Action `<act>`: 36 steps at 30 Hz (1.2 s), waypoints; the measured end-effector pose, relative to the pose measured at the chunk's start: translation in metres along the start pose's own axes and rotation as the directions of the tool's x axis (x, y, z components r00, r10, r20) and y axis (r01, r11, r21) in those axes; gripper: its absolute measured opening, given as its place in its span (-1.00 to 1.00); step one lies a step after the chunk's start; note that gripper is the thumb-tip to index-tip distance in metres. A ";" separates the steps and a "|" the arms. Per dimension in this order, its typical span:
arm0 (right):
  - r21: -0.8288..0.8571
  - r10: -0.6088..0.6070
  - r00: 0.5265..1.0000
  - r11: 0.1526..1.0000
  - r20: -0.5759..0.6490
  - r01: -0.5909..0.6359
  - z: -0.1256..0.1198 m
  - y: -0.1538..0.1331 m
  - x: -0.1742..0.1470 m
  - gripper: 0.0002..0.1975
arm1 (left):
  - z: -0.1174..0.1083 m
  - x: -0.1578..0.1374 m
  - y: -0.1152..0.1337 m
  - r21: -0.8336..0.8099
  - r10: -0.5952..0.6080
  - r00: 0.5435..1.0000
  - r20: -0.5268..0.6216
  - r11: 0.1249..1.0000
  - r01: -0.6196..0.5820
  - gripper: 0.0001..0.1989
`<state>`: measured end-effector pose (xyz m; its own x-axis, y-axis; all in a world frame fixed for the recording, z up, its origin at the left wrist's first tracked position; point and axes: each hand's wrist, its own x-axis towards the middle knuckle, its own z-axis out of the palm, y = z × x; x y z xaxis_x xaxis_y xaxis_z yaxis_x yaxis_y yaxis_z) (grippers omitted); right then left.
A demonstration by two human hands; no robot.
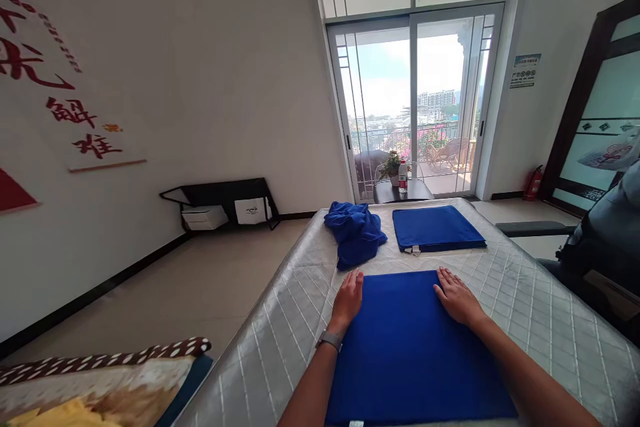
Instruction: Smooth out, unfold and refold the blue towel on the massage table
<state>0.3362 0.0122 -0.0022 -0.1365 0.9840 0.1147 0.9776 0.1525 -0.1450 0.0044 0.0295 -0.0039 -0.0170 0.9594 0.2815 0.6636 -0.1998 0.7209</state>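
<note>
A square piece of blue cloth [420, 353] is spread flat on the silver quilted mattress [280, 347], close to me, with a small white tag at its near edge. My left hand [349, 298] rests at the cloth's far left corner, fingers extended along the edge. At the far right corner lies my right hand [457, 297], palm down with fingers stretched over the cloth's border. Neither hand grips anything. Beyond my left hand sits a crumpled heap of blue cloth [354, 233]. To its right is a neat, flat stack of blue cloths [437, 227] with white tags showing.
Past the mattress's far edge, a small dark table [400, 195] holds a potted plant [391, 167] and a bottle [403, 177]. Bedding [125, 380] lies at lower left. A black rack [220, 203] stands by the wall. Someone in dark clothing [607, 233] is at the right.
</note>
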 end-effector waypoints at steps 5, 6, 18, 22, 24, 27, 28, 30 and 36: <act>0.036 0.021 1.000 0.999 -0.013 -0.020 0.005 0.002 0.000 -0.30 | 0.001 0.001 -0.001 0.003 -0.003 1.000 0.000 1.000 0.003 -0.33; 0.042 0.024 1.000 0.999 -0.011 -0.023 0.004 0.002 0.000 -0.30 | 0.001 0.001 -0.001 -0.002 -0.005 1.000 0.001 1.000 0.005 -0.32; 0.045 0.030 1.000 0.999 -0.010 -0.029 -0.003 -0.001 -0.004 -0.30 | -0.012 0.009 0.014 -0.274 -0.144 0.984 -0.102 0.955 0.112 -0.35; 0.060 0.034 0.999 0.998 -0.013 -0.033 -0.004 -0.001 -0.005 -0.31 | 0.017 0.006 0.055 -0.440 -0.122 0.992 -0.038 0.893 0.093 -0.43; 0.063 0.033 0.999 0.998 -0.015 -0.032 -0.004 -0.002 -0.005 -0.31 | 0.049 0.004 0.087 -0.539 -0.085 0.995 0.057 0.836 0.102 -0.46; 0.049 0.026 0.999 0.998 -0.024 -0.025 -0.003 -0.001 -0.005 -0.31 | 0.108 0.004 0.138 -0.682 -0.016 0.985 0.170 0.720 0.129 -0.44; 0.040 0.022 0.999 0.999 -0.027 -0.020 -0.003 0.000 -0.005 -0.31 | 0.126 0.006 0.153 -0.723 0.006 0.982 0.186 0.678 0.133 -0.45; 0.019 -0.001 1.000 1.000 -0.031 0.001 0.000 0.002 -0.005 -0.34 | 0.156 0.011 0.177 -0.794 0.030 0.980 0.198 0.591 0.142 -0.47; -0.014 -0.027 0.998 1.000 -0.059 0.026 0.010 0.007 -0.001 -0.38 | 0.186 0.025 0.177 -0.911 -0.072 0.983 0.171 0.367 0.185 -0.46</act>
<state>0.3412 0.0132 -0.0132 -0.1532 0.9724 0.1760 0.9758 0.1770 -0.1284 0.2605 0.0556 0.0133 0.0638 0.9911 0.1167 -0.4410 -0.0769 0.8942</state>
